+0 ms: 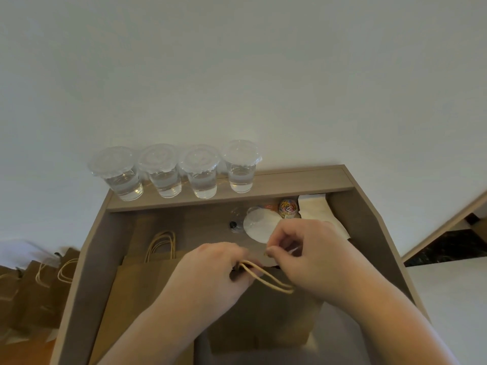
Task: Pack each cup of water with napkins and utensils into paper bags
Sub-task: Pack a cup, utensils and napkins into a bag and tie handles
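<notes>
The left hand [218, 264] grips the twisted paper handles [266, 276] of an upright brown paper bag [263, 320] at the near edge of the bench [355, 233]. The right hand [308, 248] is curled just above the bag's mouth, thumb and forefinger pinched close; whether they hold anything cannot be determined. Four lidded clear plastic cups of water [163, 171] stand in a row on the raised back ledge. White napkins [316, 206] lie in the back right corner.
</notes>
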